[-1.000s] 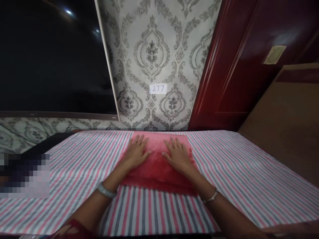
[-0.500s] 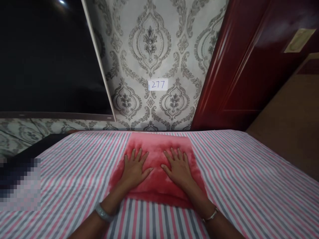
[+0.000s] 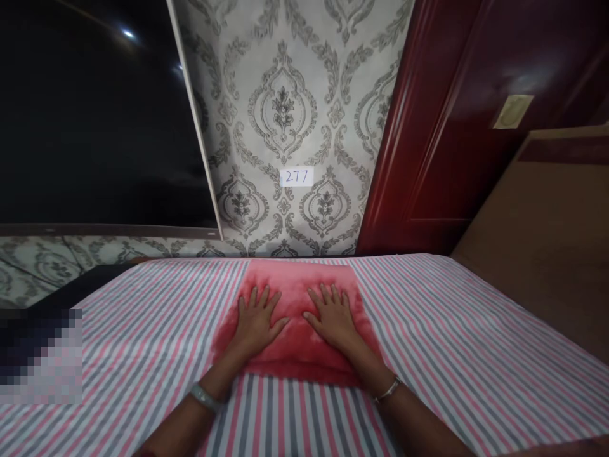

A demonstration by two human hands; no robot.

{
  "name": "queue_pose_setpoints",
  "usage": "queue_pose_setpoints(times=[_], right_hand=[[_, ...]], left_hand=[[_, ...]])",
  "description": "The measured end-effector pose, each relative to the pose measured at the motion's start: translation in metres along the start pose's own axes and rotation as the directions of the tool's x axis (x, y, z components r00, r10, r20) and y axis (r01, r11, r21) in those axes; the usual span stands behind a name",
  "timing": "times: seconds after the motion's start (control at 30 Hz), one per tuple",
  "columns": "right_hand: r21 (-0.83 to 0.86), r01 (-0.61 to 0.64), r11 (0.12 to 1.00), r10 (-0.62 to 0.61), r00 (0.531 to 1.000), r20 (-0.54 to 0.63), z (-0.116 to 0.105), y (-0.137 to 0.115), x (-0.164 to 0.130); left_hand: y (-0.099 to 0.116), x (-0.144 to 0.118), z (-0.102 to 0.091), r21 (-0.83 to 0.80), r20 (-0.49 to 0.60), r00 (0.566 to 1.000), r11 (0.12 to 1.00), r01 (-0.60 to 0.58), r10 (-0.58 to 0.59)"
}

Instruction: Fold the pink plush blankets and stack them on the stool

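A red plush cloth point(image 3: 295, 355), paler along its far edge, lies flat in the middle of a striped sheet. Both hands rest on it, palms down. My left hand point(image 3: 257, 317) presses on its left half with fingers spread and thumb pointing inward. On the right half lies my right hand point(image 3: 332, 317), likewise flat and spread. A strip of the cloth shows between the two thumbs. Neither hand grips anything. A band is on the left wrist and a metal bangle on the right.
The striped sheet point(image 3: 157, 330) covers a wide surface up to the wall. A large dark screen point(image 3: 95, 127) hangs at the left. A paper label point(image 3: 297, 176) reading 277 is on the patterned wallpaper. A dark red door point(image 3: 442, 127) and a brown panel point(image 3: 537, 235) stand at the right.
The camera view has tilted up slightly, so the wall and screen sit lower in the picture. Both hands stay flat on the red cloth, in nearly the same place.
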State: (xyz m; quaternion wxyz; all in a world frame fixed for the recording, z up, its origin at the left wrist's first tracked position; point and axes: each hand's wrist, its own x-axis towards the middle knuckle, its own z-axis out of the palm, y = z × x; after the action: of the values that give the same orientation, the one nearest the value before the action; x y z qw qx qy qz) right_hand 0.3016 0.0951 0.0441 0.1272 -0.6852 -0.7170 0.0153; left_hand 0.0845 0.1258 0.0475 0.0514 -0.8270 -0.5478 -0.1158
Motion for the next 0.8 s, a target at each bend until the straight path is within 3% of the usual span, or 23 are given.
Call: queue_pose_setpoints(times=[0.17,0.27,0.47,0.6,0.8], right_hand=[[0.067,0.077,0.995,-0.083,0.991,0.105,-0.022,-0.018,0.015],[0.108,0.149,0.983,-0.162,0.979,0.125,-0.031,-0.031,0.037],[0.091,0.205,0.974,-0.216,0.969,0.124,-0.012,-0.038,0.064],[0.08,0.219,0.972,-0.227,0.969,0.096,0.006,-0.034,0.061],[0.078,0.218,0.973,-0.224,0.972,0.071,0.014,-0.031,0.061]], left_hand=[[0.01,-0.003,-0.028,-0.018,0.071,0.997,1.0,-0.021,0.023],[0.016,-0.011,-0.036,0.016,0.029,1.0,1.0,0.009,-0.01],[0.011,-0.031,-0.008,0.096,0.045,0.988,0.985,0.142,-0.146],[0.007,-0.035,0.009,0.105,0.035,0.989,0.985,0.139,-0.143],[0.007,-0.034,0.014,0.11,-0.033,0.992,0.986,0.124,-0.121]])
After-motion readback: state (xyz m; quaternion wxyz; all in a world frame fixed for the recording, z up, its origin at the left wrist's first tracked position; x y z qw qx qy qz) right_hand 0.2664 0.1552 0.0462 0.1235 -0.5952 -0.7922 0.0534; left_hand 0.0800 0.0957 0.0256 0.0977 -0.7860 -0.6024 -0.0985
